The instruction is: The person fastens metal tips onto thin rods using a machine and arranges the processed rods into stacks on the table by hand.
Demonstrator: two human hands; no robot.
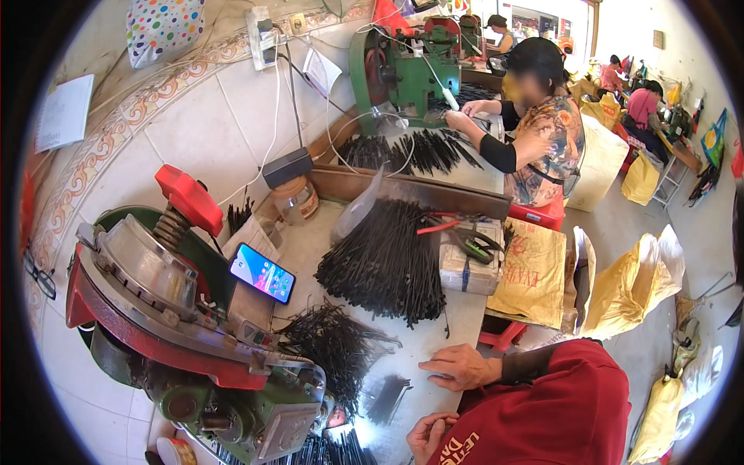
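My right hand (459, 366), with a dark sleeve above its wrist, rests over the pale worktop (422, 341). Its fingers are slightly bent and apart, with nothing visible in them. Closer to me, my left hand (431, 435) has curled fingers beside the red shirt; whatever they may hold is hidden. A small bundle of thin black strips (387, 400) lies in bright light left of both hands. Beyond it, a tangled heap of black strips (333, 345) sits beside the green and red machine (186, 333). A larger, neater pile of black strips (387, 260) lies farther back.
A lit phone (262, 273) leans near the machine. Pliers (474, 244) lie on a pale box (470, 267), with yellow sacks (531, 275) to its right. Behind a wooden divider (418, 190), a co-worker (542, 132) sits at another green machine (411, 74). A jar (296, 200) stands by the wall.
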